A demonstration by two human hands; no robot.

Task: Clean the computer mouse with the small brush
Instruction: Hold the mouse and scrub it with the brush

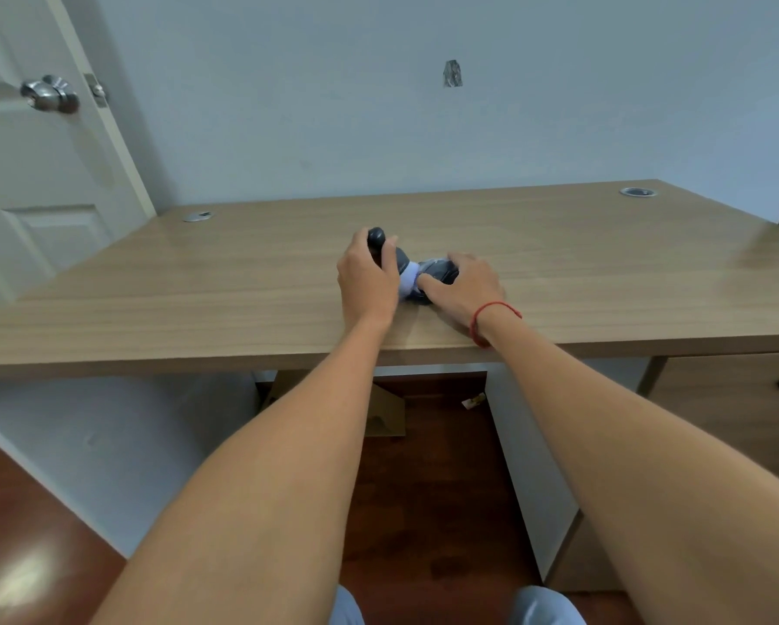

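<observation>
While the small brush (pixel 390 257) is gripped in the left hand (pixel 367 281), its pale bristles are pointed rightward onto the computer mouse (pixel 439 270), which is steadied under the right hand (pixel 462 288) on the worktop (pixel 198 286).

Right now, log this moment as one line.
left hand: grips brush | right hand: holds mouse | bristles on mouse | desk
</observation>
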